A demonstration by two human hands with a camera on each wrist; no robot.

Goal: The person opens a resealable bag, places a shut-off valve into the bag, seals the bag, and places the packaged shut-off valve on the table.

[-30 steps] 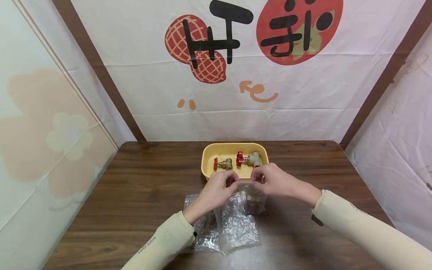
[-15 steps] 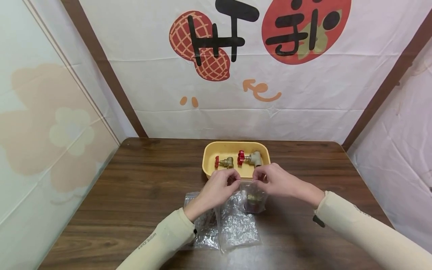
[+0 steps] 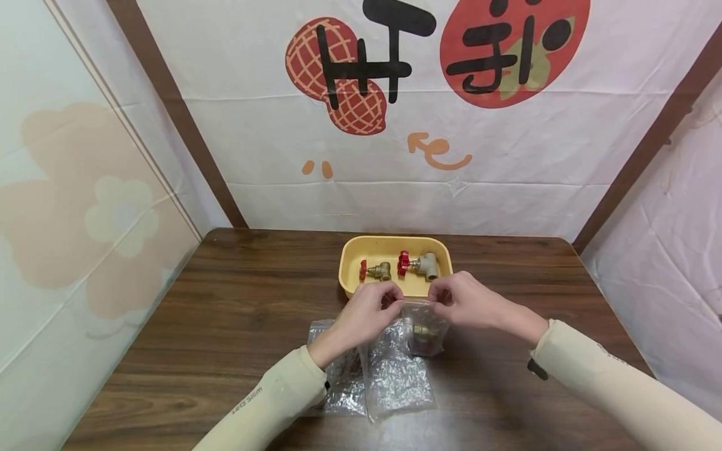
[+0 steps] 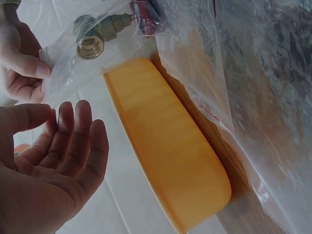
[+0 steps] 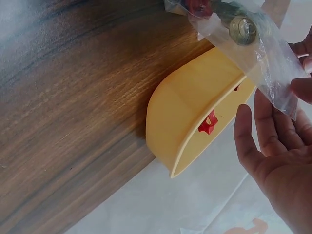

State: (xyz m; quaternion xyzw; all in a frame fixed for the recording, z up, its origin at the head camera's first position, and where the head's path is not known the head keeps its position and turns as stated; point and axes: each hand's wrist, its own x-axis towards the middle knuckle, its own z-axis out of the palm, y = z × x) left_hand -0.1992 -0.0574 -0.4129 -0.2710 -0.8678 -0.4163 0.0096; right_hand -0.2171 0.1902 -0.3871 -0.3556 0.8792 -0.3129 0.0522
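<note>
Both hands hold up a small clear plastic bag [image 3: 433, 316] by its top edge, in front of the yellow tray. Thumb and fingertips of my left hand [image 3: 363, 316] pinch its left corner. At the right corner, my right hand [image 3: 468, 304] pinches the edge the same way. Inside the bag hangs a brass valve [image 4: 100, 34] with a red handwheel [image 4: 145, 18], its threaded opening toward the hands in the left wrist view. Two more red-handled valves lie in the tray: a small brass valve [image 3: 379, 271] and a larger grey-bodied valve [image 3: 427, 265].
The yellow tray [image 3: 341, 275] stands toward the back of the wooden table [image 3: 254, 300]. Two flat clear plastic bags, a right one [image 3: 397, 382] and a left one [image 3: 348, 391], lie before it, partly under the left forearm. A printed cloth [image 3: 395, 207] hangs behind the table.
My right hand has slid slightly rightward along the bag's top edge, widening the space between both hands' fingertips. The head view has shifted a little; the bag still hangs in the same place.
</note>
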